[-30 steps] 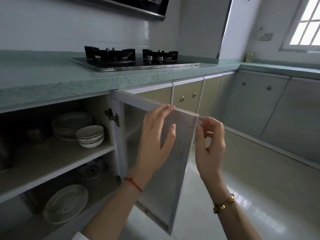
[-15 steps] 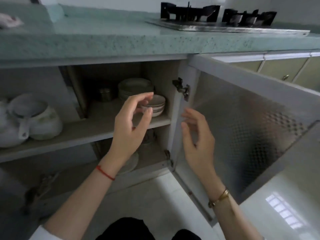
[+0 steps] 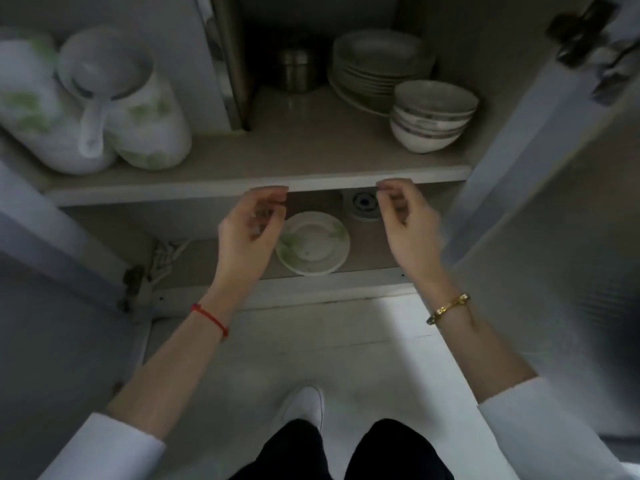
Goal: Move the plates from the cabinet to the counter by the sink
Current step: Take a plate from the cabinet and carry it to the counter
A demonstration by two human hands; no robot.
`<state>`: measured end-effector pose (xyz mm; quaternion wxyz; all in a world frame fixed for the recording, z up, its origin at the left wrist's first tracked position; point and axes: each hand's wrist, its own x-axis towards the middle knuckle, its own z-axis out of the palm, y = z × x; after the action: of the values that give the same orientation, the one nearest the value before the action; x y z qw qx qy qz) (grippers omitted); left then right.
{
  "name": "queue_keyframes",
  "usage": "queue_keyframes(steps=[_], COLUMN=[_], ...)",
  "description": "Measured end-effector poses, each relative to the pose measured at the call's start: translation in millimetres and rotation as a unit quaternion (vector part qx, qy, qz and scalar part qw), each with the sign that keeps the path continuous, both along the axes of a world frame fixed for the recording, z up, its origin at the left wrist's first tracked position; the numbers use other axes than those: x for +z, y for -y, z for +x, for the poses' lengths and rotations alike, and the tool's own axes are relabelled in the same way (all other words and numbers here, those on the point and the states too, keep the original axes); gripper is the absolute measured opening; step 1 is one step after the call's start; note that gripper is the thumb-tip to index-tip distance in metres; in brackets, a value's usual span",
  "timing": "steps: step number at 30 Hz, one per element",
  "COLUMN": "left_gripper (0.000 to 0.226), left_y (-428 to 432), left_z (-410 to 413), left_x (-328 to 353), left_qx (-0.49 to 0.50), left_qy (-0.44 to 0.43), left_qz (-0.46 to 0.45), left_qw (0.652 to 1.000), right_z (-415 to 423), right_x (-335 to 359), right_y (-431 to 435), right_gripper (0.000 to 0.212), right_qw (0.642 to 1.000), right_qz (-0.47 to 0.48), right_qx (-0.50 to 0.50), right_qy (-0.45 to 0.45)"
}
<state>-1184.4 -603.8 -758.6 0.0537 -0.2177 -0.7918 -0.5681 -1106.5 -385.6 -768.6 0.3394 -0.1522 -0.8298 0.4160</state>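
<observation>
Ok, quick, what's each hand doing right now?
Left hand: fingers loosely curled, holding nothing.
Right hand: fingers loosely curled, holding nothing.

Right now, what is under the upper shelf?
A white plate with green marks lies on the lower level. Behind it, a round dark-centred object shows partly; the shelf edge and right hand cover the rest.

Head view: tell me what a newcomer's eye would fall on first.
The left hand and right hand hover empty, fingers loosely curled, before the front edge of the upper cabinet shelf. Between them, on the lower shelf, lies a round white plate with green leaf print. At the upper shelf's right stands a stack of pale round plates, with stacked white dark-banded bowls in front.
</observation>
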Motion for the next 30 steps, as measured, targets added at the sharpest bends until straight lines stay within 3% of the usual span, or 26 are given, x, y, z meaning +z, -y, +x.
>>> queue_keyframes(steps=[7, 14, 18, 20, 25, 30], left_gripper=[0.025, 0.029, 0.037, 0.045, 0.040, 0.046], left_y=[-3, -36, -45, -47, -53, -54], left_z=[-44, -103, -121, -126, -135, -137], left_x=[-96, -167, -196, -206, -229, -231], left_qx=[0.049, 0.055, 0.045, 0.037, 0.048, 0.029], left_qy=[0.117, 0.208, 0.200, 0.201, 0.223, 0.236], left_qz=[-0.073, -0.087, -0.175, -0.198, -0.235, -0.266], left_qw=[0.989, 0.973, 0.963, 0.959, 0.945, 0.934], right_z=[-50, -99, -111, -114, -128, -136], right_x=[-106, -190, -223, -233, -251, -259], right_y=[-3, -16, -32, -37, -43, -40], right_gripper=[0.019, 0.029, 0.038, 0.041, 0.039, 0.036], right_qw=[0.984, 0.962, 0.939, 0.938, 0.930, 0.940], right_qz=[-0.012, 0.029, 0.065, 0.052, 0.035, 0.001], right_qx=[0.013, 0.006, 0.000, -0.006, -0.010, -0.030], right_qy=[0.176, 0.273, 0.338, 0.344, 0.366, 0.339])
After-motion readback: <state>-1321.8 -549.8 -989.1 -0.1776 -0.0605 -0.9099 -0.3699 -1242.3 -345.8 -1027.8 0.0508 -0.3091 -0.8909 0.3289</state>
